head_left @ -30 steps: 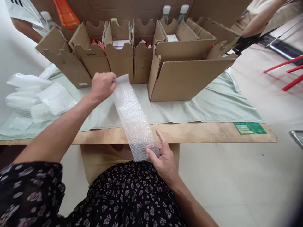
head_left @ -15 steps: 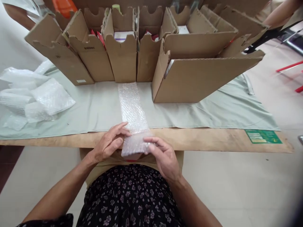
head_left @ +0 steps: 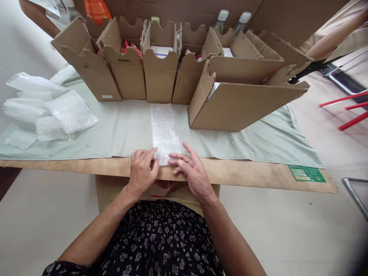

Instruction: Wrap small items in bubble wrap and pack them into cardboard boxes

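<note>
A strip of clear bubble wrap (head_left: pixel 164 122) lies on the cloth in front of me, its near end folded over at the table's front edge. At that end's left side, my left hand (head_left: pixel 143 167) is closed, with thumb and forefinger pinching the edge of the wrap. My right hand (head_left: pixel 192 168) rests its fingertips at the right side of the folded end. Its fingers are spread and it grips nothing. Whether anything lies inside the fold cannot be made out.
Several cardboard boxes (head_left: pixel 160 73) stand in a row at the back, with a larger cardboard box (head_left: pixel 247 103) at the right. Bubble wrap pouches (head_left: pixel 70 113) are piled at left. A green label (head_left: pixel 307 173) sits on the wooden edge. Another person's arm (head_left: pixel 335 40) shows at far right.
The near end of the wrap has come down from above the edge onto the table. My left hand has closed on its edge, while my right hand has loosened and spread its fingers.
</note>
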The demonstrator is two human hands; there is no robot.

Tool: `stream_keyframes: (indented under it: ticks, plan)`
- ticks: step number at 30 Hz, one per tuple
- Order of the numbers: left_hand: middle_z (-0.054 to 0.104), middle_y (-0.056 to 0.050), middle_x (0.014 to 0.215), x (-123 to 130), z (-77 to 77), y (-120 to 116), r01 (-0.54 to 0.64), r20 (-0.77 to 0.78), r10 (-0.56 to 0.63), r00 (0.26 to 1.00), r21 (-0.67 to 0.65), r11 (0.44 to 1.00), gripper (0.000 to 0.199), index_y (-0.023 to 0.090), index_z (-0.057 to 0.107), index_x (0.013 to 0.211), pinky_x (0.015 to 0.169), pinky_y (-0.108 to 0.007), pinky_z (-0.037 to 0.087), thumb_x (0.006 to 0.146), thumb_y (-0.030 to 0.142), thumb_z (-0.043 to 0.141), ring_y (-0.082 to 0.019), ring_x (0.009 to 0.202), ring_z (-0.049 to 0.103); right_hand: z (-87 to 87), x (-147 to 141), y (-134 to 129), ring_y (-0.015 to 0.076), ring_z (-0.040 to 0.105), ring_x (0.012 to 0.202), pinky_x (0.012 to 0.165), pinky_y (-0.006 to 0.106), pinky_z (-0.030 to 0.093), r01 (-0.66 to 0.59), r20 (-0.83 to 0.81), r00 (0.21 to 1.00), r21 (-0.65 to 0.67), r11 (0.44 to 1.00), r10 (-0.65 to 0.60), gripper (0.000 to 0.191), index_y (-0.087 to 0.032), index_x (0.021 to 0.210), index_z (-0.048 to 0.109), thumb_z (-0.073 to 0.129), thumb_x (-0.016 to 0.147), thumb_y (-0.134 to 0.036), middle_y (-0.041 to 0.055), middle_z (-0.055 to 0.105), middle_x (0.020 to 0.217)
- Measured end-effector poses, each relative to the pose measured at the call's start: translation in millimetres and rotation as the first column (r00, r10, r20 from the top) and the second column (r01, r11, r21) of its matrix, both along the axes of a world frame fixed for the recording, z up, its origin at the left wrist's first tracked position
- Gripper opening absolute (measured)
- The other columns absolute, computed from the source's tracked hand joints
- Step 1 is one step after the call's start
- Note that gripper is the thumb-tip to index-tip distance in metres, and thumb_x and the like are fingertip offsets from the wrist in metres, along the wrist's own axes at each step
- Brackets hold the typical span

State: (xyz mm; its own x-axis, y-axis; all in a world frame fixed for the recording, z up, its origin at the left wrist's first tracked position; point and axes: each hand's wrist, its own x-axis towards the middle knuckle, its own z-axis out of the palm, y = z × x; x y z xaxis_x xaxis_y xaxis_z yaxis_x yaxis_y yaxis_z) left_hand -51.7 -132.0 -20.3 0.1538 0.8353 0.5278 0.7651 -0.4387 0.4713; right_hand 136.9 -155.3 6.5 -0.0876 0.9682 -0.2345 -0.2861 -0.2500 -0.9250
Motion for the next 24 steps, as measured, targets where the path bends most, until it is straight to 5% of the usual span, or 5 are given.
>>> stream_keyframes:
  ticks: [5,8,11,15,24]
  plan:
    - [0.07,-0.003,0.079,-1,0.5,3,0.013,-0.09,-0.011,0.996,0.012,1.0,0.024,0.016,0.073,0.113,0.081,-0.04,0.047,0.094,0.013,0.06,-0.025,0.083,0.061,-4.9,7,-9,0.0263,0.067,0.121,0.101,0.048,0.056,-0.196,0.674,0.703,0.49,0.849,-0.227,0.041,-0.025,0.137,0.064,0.057,0.097,-0.02,0.0104,0.072,0.132]
    - [0.072,-0.01,0.095,-2,0.9,1,0.005,-0.076,-0.001,0.997,0.05,0.999,0.022,0.016,0.074,0.112,0.084,-0.042,0.051,0.095,0.016,0.06,-0.027,0.092,0.064,-13.2,11,1,0.0332,0.058,0.136,0.104,0.054,0.052,-0.476,0.86,0.383,0.497,0.726,-0.338,0.036,-0.021,0.126,0.071,0.058,0.094,-0.012,0.0133,0.066,0.144]
    - [0.069,-0.018,0.123,-5,2.3,-3,0.103,-0.046,-0.099,0.994,0.097,0.99,0.021,0.014,0.073,0.113,0.096,-0.046,0.053,0.095,0.022,0.065,-0.031,0.112,0.064,-20.6,11,12,0.032,0.059,0.136,0.1,0.049,0.052,-0.574,0.889,0.253,0.455,0.68,-0.381,0.027,-0.02,0.12,0.074,0.056,0.1,-0.015,0.0131,0.07,0.139]
    - [0.076,-0.011,0.112,-9,3.4,-5,0.214,-0.029,-0.212,0.977,0.083,0.973,0.017,0.017,0.072,0.111,0.099,-0.046,0.052,0.096,0.02,0.065,-0.029,0.111,0.066,-16.1,9,19,0.0257,0.068,0.119,0.098,0.042,0.048,-0.577,0.881,0.285,0.473,0.666,-0.379,0.024,-0.02,0.114,0.075,0.054,0.103,-0.015,0.0094,0.077,0.123]
    - [0.08,-0.004,0.091,-8,1.2,15,0.126,0.148,-0.114,0.982,-0.07,0.99,0.017,0.019,0.076,0.102,0.078,-0.035,0.054,0.099,0.026,0.061,-0.02,0.081,0.073,3.8,17,37,0.0234,0.073,0.11,0.101,0.04,0.052,-0.343,0.844,0.524,0.335,0.878,-0.118,0.026,-0.022,0.121,0.073,0.068,0.096,-0.028,0.0075,0.079,0.119]
